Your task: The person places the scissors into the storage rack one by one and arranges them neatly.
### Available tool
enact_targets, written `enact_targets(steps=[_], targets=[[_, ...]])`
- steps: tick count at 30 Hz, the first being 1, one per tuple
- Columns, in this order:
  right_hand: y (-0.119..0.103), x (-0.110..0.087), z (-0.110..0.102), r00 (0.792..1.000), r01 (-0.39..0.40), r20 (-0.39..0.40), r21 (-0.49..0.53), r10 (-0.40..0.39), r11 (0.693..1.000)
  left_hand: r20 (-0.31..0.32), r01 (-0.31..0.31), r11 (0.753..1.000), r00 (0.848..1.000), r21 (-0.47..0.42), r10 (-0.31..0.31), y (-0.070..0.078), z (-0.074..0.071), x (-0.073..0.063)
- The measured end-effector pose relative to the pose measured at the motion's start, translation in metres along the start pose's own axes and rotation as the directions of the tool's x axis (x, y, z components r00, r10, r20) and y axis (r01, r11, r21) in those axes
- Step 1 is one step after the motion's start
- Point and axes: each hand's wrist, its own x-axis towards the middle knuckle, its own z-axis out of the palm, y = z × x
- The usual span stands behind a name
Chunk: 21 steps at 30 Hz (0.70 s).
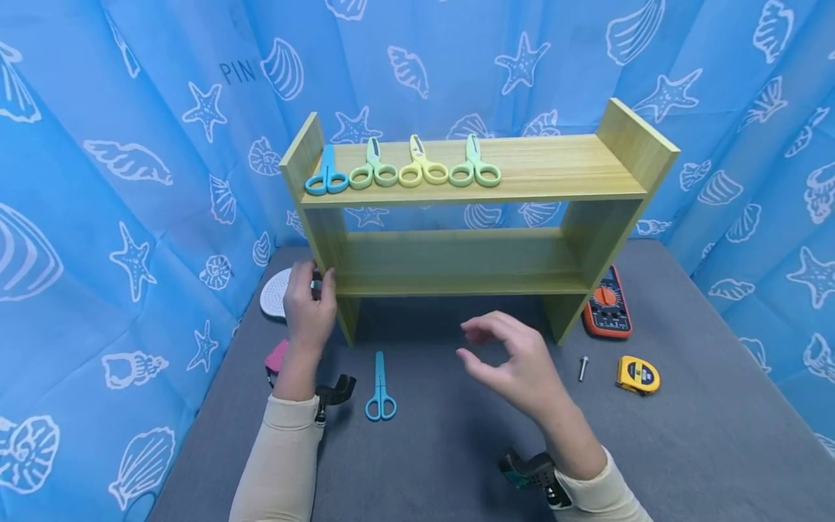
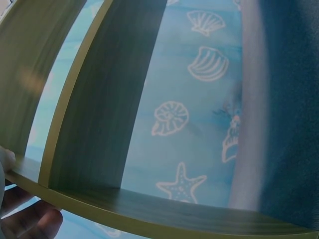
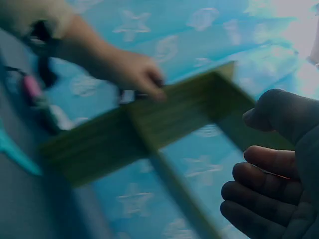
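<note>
A wooden two-tier shelf [image 1: 470, 250] stands on the grey table. My left hand [image 1: 310, 301] grips the edge of its left side panel [image 2: 99, 208], thumb on the inner side and fingers outside. My right hand [image 1: 515, 359] hovers in front of the shelf's lower opening, holding nothing, its fingers [image 3: 264, 186] loosely bent and apart from the thumb. Along the top board lie blue scissors [image 1: 327, 174], two pairs of green scissors [image 1: 373, 170] and yellow scissors [image 1: 422, 167], handles toward me. Another pair of blue scissors [image 1: 380, 391] lies on the table between my forearms.
Beside the shelf's right leg lies an orange-and-black multimeter [image 1: 608, 304]. A bolt [image 1: 583, 368] and a yellow tape measure [image 1: 638, 375] are nearer me. Left of my left hand are a white perforated rounded object [image 1: 274, 293] and a pink item [image 1: 277, 357]. A blue shell-print curtain [image 1: 417, 65] hangs behind.
</note>
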Motion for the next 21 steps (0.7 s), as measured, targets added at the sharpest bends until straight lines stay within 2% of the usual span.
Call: enact_targets(steps=[6, 9, 13, 17, 21], targets=[[0.008, -0.021, 0.048, 0.995, -0.048, 0.093, 0.000, 0.048, 0.999, -0.010, 0.001, 1.000, 1.000, 0.003, -0.001, -0.002, 0.001, 0.000], [0.011, -0.028, 0.069, 0.982, -0.103, 0.158, -0.018, 0.105, 0.995, -0.017, 0.002, 1.000, 1.000, 0.001, -0.002, -0.002, 0.001, 0.001], [0.014, -0.033, 0.093, 0.948, -0.190, 0.249, -0.053, 0.198, 0.980, -0.024, 0.002, 1.000, 1.000, 0.004, -0.002, -0.002, 0.001, 0.001], [0.017, -0.037, 0.115, 0.901, -0.259, 0.334, -0.100, 0.277, 0.961, -0.027, -0.006, 1.000, 1.000, 0.002, 0.006, -0.003, 0.001, 0.001], [0.022, -0.039, 0.136, 0.861, -0.315, 0.376, -0.137, 0.343, 0.939, -0.027, -0.011, 1.000, 1.000, -0.007, 0.010, -0.004, 0.003, 0.000]])
